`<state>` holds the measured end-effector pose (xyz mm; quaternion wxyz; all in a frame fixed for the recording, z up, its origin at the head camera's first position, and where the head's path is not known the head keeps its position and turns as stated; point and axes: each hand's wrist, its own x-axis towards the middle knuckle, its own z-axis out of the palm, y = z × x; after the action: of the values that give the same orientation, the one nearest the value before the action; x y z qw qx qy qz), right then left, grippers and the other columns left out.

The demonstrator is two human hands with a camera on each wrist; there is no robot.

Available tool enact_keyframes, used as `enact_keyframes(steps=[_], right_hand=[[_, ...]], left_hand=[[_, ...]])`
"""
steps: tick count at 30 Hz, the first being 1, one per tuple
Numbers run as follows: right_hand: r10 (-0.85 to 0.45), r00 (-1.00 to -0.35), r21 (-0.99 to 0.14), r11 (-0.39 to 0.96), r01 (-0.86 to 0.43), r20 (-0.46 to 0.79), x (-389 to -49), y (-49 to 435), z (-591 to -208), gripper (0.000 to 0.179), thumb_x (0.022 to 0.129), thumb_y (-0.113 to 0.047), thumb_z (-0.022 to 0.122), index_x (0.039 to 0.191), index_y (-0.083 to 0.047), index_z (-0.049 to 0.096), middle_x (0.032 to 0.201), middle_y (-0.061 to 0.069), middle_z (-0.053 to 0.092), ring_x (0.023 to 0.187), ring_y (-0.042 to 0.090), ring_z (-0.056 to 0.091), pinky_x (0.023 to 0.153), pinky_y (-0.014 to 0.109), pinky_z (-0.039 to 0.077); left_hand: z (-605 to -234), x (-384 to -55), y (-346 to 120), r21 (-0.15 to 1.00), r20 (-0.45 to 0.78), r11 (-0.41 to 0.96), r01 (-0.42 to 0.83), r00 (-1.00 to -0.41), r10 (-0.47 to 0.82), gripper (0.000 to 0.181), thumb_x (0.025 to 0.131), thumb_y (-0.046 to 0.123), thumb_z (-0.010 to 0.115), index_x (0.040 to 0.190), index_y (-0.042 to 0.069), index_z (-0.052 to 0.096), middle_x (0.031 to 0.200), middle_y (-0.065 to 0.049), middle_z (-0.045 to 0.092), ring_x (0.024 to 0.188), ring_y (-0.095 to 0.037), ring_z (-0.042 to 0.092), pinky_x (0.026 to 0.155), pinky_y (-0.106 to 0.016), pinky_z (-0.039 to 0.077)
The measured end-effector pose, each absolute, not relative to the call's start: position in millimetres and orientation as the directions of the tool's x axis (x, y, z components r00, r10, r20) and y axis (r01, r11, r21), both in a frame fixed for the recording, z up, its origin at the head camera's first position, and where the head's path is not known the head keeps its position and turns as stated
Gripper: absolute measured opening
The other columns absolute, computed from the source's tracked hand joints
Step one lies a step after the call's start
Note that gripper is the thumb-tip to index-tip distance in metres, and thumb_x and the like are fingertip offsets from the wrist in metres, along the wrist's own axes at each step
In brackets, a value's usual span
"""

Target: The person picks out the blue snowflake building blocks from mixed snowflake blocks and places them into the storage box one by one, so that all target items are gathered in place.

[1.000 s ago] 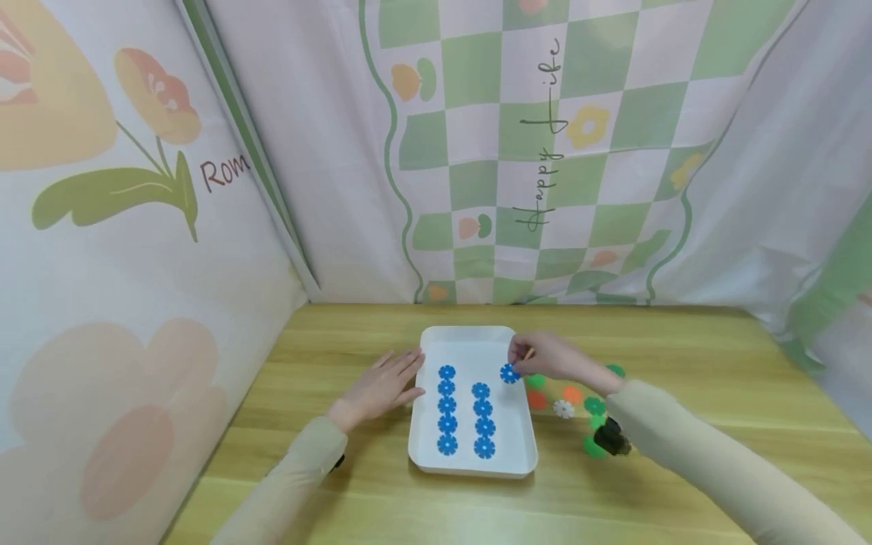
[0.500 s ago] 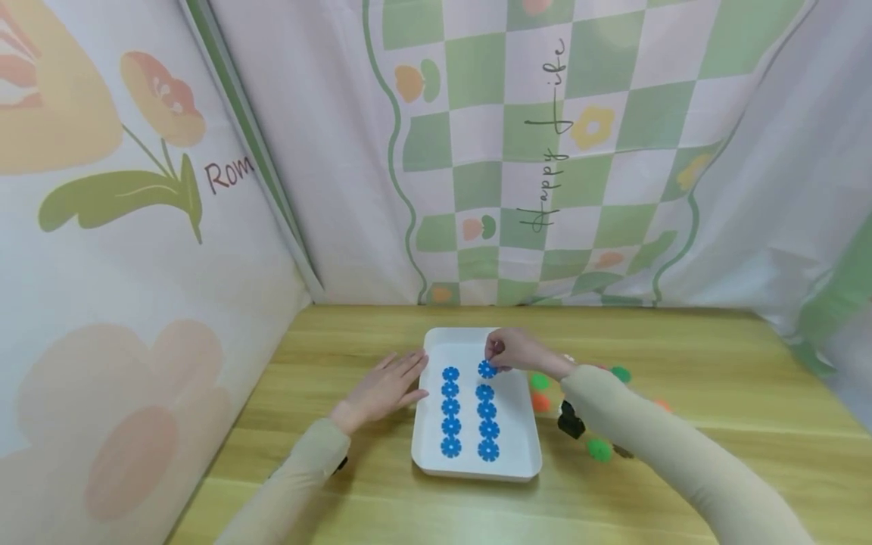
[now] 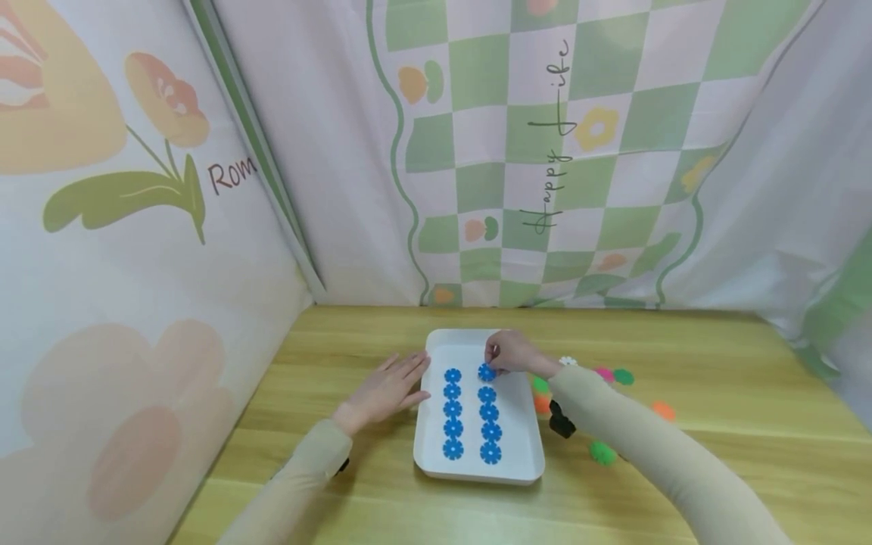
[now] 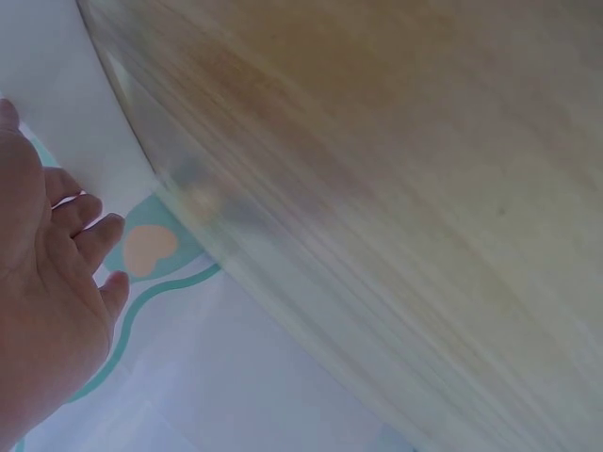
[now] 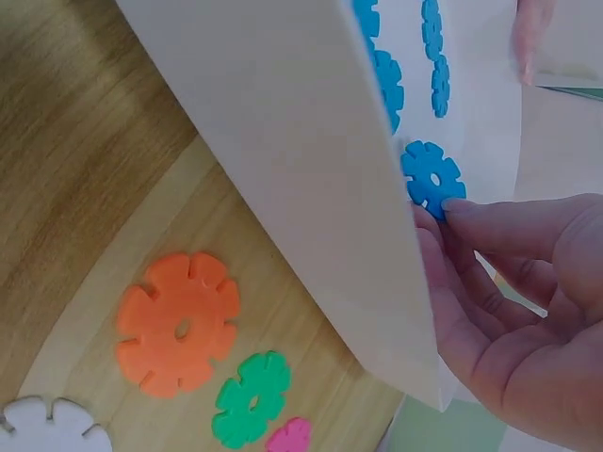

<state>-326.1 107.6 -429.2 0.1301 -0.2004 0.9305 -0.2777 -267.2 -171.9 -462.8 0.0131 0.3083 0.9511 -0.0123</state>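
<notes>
A white tray (image 3: 480, 478) on the table holds two columns of blue notched flower discs; the left column (image 3: 453, 409) lies apart from the right column (image 3: 489, 432). My right hand (image 3: 515, 353) pinches another blue flower disc (image 3: 487, 372) between thumb and fingertips, just beyond the far end of the right column. In the right wrist view this blue flower disc (image 5: 434, 177) is tilted, held at its edge beside the tray wall (image 5: 311, 179). My left hand (image 3: 384, 390) rests with straight fingers against the tray's left edge. The left wrist view shows its relaxed fingers (image 4: 87, 235).
Loose flower discs lie right of the tray, partly hidden by my right arm: green (image 3: 602, 453), orange (image 3: 664, 411), white (image 3: 568, 362) and pink (image 3: 604, 375) among them. A wall with a printed flower (image 3: 102, 409) borders the left; a checked curtain (image 3: 538, 151) hangs behind.
My right hand has carried the blue flower disc leftward from the tray's right edge to the far end of the right column, then slightly down. The left hand stays at the tray edge.
</notes>
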Motion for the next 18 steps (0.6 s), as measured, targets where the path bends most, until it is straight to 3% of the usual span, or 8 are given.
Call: enact_keyframes(steps=[6, 18], right_hand=[[-0.425, -0.89, -0.593, 0.764, -0.255, -0.165, -322.8, 104.0, -429.0, 0.005, 0.089, 0.0, 0.067, 0.087, 0.004, 0.066, 0.088, 0.013, 0.07, 0.072, 0.02, 0.069, 0.067, 0.031, 0.061], [-0.393, -0.899, -0.588, 0.78, -0.214, -0.195, -318.5, 101.7, -427.4, 0.004, 0.09, -0.001, 0.067, 0.089, 0.002, 0.068, 0.087, 0.013, 0.07, 0.071, 0.021, 0.07, 0.065, 0.028, 0.06]], left_hand=[[-460.8, -266.9, -171.8, -0.018, -0.034, 0.806, 0.592, -0.806, 0.591, 0.071, 0.104, 0.055, 0.033, 0.158, 0.01, 0.022, 0.166, -0.006, 0.021, 0.153, -0.024, 0.026, 0.127, -0.048, 0.021], [-460.3, -266.8, -172.1, -0.007, -0.033, 0.804, 0.595, -0.803, 0.594, 0.071, 0.104, 0.054, 0.034, 0.158, 0.009, 0.023, 0.166, -0.007, 0.021, 0.153, -0.024, 0.026, 0.127, -0.047, 0.021]])
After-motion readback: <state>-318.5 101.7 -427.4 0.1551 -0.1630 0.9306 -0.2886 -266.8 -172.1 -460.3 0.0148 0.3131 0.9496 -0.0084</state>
